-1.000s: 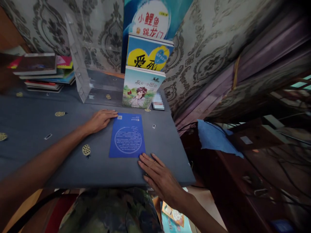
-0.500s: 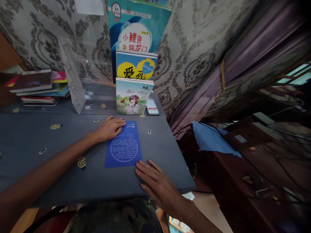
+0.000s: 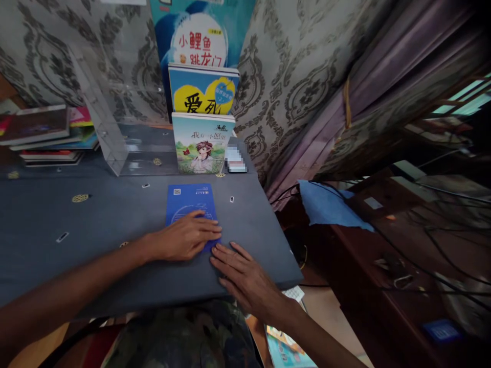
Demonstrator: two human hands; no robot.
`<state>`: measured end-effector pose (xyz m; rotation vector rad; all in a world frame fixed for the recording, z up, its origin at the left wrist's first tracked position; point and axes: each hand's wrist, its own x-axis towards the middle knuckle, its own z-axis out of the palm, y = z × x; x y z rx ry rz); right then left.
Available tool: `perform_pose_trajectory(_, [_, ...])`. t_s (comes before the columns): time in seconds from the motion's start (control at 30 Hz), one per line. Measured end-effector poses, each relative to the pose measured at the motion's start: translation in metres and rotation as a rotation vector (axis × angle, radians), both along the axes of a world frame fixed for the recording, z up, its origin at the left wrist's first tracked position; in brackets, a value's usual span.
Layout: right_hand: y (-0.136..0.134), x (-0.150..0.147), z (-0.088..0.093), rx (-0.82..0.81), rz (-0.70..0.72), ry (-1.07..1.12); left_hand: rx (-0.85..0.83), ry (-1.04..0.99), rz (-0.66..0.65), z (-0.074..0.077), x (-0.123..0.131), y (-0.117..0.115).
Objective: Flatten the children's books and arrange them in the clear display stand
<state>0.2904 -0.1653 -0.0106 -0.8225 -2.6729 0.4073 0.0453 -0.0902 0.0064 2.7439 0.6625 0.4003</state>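
A blue printed sheet [image 3: 190, 197] with a QR code in its far left corner lies flat on the grey tablecloth. Across its near half rests my left hand [image 3: 194, 236], fingers stretched to the right and covering much of the printed circle. My right hand [image 3: 243, 276] lies flat at the sheet's near right corner, fingertips touching or just beside its edge. Neither hand grasps anything. Beyond the sheet, a book with a drawn figure on its cover [image 3: 202, 145] stands upright in a clear acrylic rack [image 3: 115, 153].
Behind that book stand a blue-and-yellow book [image 3: 180, 84] and a teal book [image 3: 238, 30]. A pile of books [image 3: 49, 128] lies at the left. The table's right edge drops off beside a dark red cabinet [image 3: 345, 266] with cables and a blue cloth [image 3: 330, 207].
My left hand has slid from the sheet's far left edge toward me and right, onto its near half, uncovering the QR code. My right hand stays near the same corner. The view shifted slightly.
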Motion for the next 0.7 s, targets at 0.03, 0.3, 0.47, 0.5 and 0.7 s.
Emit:
perform_pose_trajectory(0.03, [0.000, 0.000, 0.000, 0.008, 0.000, 0.006, -0.020, 0.001, -0.008, 0.002, -0.001, -0.008])
perform_pose_trajectory(0.3, [0.003, 0.003, 0.004, -0.028, 0.021, 0.043, -0.026, 0.091, 0.114, -0.004, -0.043, -0.023])
perform_pose_trajectory(0.47, [0.029, -0.004, 0.008, -0.067, 0.039, 0.077, 0.043, 0.171, 0.305, -0.015, -0.075, -0.021])
perform_pose_trajectory(0.5, [0.039, -0.009, 0.009, -0.075, 0.034, 0.060, 0.046, 0.186, 0.309, -0.016, -0.077, -0.021])
perform_pose_trajectory(0.7, [0.095, -0.036, 0.008, -0.057, -0.041, -0.061, 0.016, 0.222, 0.278, -0.014, -0.078, -0.026])
